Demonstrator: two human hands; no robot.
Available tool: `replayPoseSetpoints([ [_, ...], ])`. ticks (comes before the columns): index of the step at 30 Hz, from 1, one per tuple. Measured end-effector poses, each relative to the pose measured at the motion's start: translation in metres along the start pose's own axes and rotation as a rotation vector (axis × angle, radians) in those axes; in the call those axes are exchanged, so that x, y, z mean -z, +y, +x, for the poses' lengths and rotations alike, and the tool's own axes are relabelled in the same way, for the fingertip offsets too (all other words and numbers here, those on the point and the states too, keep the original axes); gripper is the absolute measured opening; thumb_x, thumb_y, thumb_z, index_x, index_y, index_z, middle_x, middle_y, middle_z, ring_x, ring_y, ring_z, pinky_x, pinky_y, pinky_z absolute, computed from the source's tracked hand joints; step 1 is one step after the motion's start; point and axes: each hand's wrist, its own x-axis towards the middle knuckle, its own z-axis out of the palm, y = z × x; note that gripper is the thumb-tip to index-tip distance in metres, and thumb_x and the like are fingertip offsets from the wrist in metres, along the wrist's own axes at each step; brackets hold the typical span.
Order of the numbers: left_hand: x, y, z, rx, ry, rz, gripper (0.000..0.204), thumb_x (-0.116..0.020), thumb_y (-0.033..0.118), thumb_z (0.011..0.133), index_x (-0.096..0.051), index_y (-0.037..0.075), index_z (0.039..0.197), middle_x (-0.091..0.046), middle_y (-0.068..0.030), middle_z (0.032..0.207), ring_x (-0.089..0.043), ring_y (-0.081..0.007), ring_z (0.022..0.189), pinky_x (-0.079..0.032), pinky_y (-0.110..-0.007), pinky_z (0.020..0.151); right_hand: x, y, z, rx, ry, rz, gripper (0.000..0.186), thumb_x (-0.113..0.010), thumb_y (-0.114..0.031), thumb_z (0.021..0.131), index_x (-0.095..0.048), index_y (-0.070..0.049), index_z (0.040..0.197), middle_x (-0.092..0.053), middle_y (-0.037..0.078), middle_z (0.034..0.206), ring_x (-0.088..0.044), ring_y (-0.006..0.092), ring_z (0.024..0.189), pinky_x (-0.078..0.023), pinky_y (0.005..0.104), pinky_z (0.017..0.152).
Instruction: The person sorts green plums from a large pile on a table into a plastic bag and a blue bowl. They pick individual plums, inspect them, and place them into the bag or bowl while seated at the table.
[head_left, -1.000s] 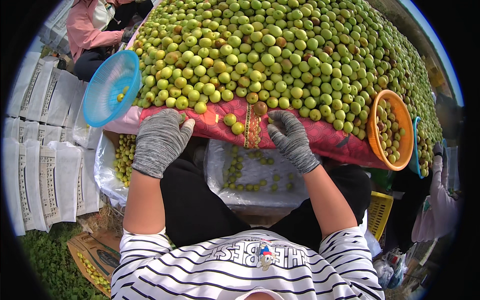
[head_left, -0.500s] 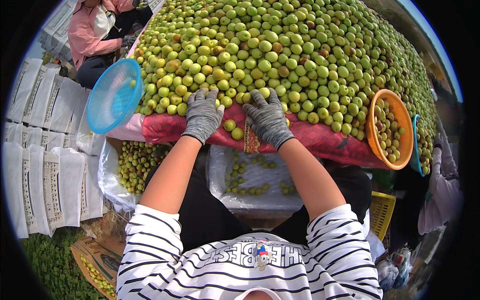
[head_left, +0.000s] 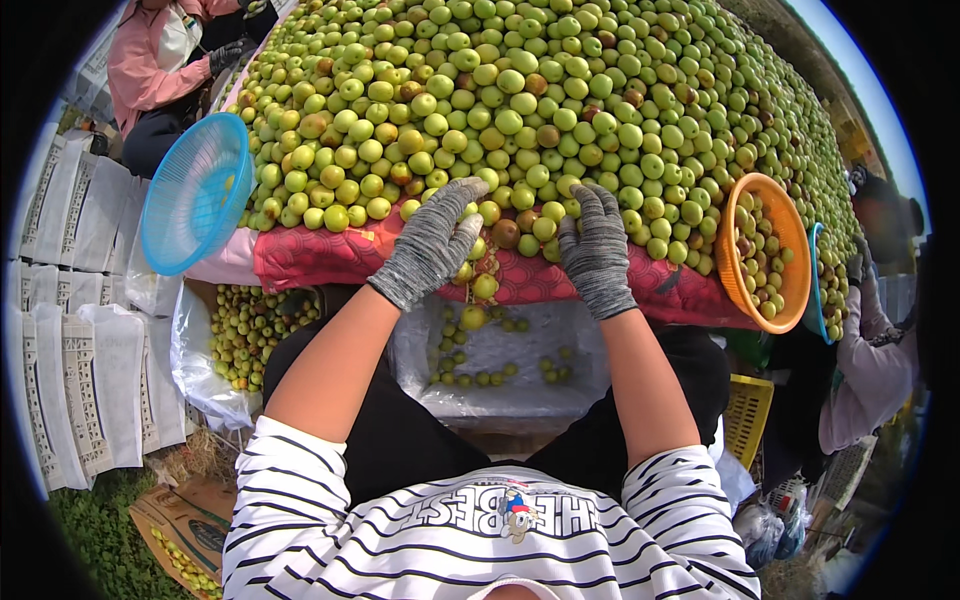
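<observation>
Round, smooth-skinned green fruits (head_left: 510, 122), some blushed yellow or russet brown, heaped thickly across the cloth-covered tabletop (head_left: 330, 255), right up to its near edge. Around the middle of that edge, several between two facing hands in stretchy grey marled knit. Left hand (head_left: 430, 245) with fingers laid side by side, thumb parted, palm turned inward beside the fruits; right hand (head_left: 596, 250) loosely spread, thumb standing away from the fingers; firm contact with any one fruit hard to tell. Along the near edge, red cloth (head_left: 660, 285) with a scale-like pattern, draped downward. One loose fruit (head_left: 484, 287) at its hanging border, a lower fruit (head_left: 472, 318) above a rectangular box (head_left: 510, 405) lined with thin, crinkled clear plastic, more scattered inside. At the near-left corner, a tilted blue basket (head_left: 170, 200) of ribbed plastic; toward the near-right corner, an orange basket (head_left: 728, 255), round-rimmed, holding browner fruits
</observation>
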Motion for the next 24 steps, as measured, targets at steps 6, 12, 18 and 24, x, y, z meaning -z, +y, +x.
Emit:
replayPoseSetpoints([
  [6,0.03,-0.001,0.014,0.524,0.121,-0.255,0.026,-0.057,0.008,0.095,-0.059,0.0,0.119,-0.065,-0.0087,0.112,-0.063,-0.016,0.1,-0.053,-0.028,0.088,-0.005,-0.01,0.057,-0.208,-0.364,-0.272,0.035,-0.066,-0.015,0.083,-0.056,-0.004,0.115,-0.058,0.02,0.114,-0.06,0.0369,0.101,-0.051,0.0438,0.088],
  [12,0.02,0.034,0.013,0.725,-0.02,-0.916,0.046,-0.068,0.022,0.09,-0.05,0.015,0.132,-0.059,0.0006,0.111,-0.062,-0.0094,0.092,-0.056,-0.022,0.071,-0.005,-0.056,0.052,-0.261,-0.522,0.71,0.041,-0.07,-0.03,0.085,-0.057,-0.004,0.114,-0.067,0.019,0.099,-0.065,0.0361,0.094,-0.052,0.0435,0.086],
  [18,0.043,0.022,0.02,0.847,0.098,-0.737,0.017,-0.06,0.028,0.094,-0.061,0.011,0.099,-0.061,0.0008,0.081,-0.056,-0.0043,0.058,-0.041,-0.014,0.043,-0.026,-0.067,0.112,-0.176,-0.314,-0.179,0.05,-0.064,-0.021,0.086,-0.045,-0.007,0.129,-0.047,0.021,0.133,-0.059,0.0361,0.111,-0.05,0.046,0.092],
  [24,0.047,0.016,0.015,0.827,0.188,-0.829,0.017,-0.059,0.018,0.093,-0.058,0.009,0.108,-0.062,-0.0023,0.089,-0.061,-0.0089,0.068,-0.052,-0.019,0.053,-0.017,-0.07,0.165,-0.106,-0.239,-0.31,0.05,-0.069,-0.031,0.082,-0.054,-0.01,0.125,-0.059,0.016,0.118,-0.06,0.0319,0.108,-0.048,0.0418,0.096],
])
